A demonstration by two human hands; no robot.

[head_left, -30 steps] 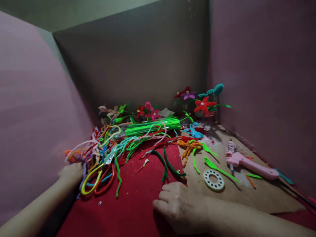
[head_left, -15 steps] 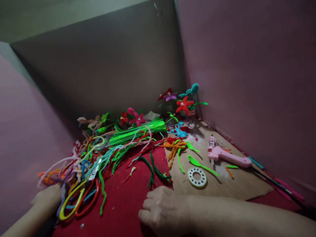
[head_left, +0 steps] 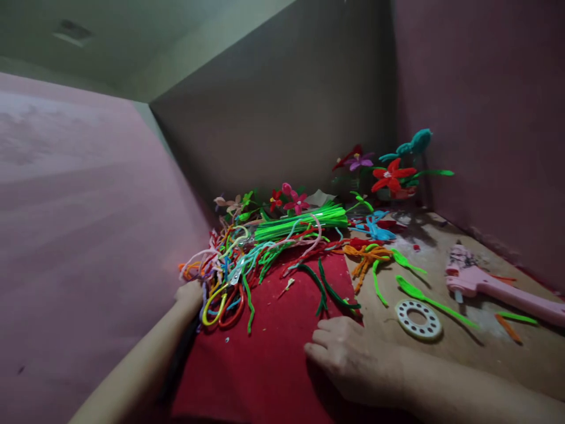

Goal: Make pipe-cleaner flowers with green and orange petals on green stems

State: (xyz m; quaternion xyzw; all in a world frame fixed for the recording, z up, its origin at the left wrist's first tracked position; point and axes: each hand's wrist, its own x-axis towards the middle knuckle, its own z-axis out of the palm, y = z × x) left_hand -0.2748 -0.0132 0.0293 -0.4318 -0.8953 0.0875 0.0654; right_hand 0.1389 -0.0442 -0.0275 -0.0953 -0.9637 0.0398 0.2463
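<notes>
My right hand (head_left: 346, 356) rests knuckles-up on the red felt mat (head_left: 269, 359), fingers curled under, just below two dark green pipe cleaners (head_left: 329, 288). My left hand (head_left: 189, 293) sits at the left edge of the tangled pile of coloured pipe cleaners (head_left: 233, 265), beside the yellow and red loops (head_left: 220, 306); its fingers are hidden by the pile. A bundle of bright green pipe cleaners (head_left: 300, 222) lies across the back of the pile.
Finished pipe-cleaner flowers (head_left: 391, 174) stand in the back right corner. A pink glue gun (head_left: 494, 285) and a white ring with holes (head_left: 418, 319) lie on the brown cardboard (head_left: 463, 353). Pink and grey walls enclose the space.
The view swung right and then back left and upward. Both hands have stayed where they were on the mat and at the pile.
</notes>
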